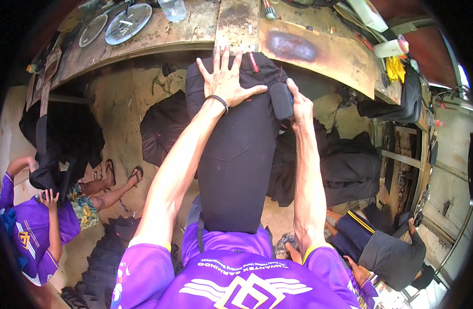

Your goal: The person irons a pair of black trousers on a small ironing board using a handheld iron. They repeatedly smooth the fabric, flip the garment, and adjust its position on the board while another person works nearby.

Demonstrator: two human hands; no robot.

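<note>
While the left hand (225, 77) lies spread on the black bag (241, 154), the right hand (300, 107) grips its edge.

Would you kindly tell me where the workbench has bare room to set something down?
The scorched board right of the black bag lies mostly bare. The planks between the round metal plates and the plastic bottle offer little. The far right end, by the yellow cloth, is crowded.

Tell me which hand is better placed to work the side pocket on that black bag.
Probably right. The right hand already grips the bag at its side pocket, while the left hand lies flat on the bag's top, away from it.
</note>
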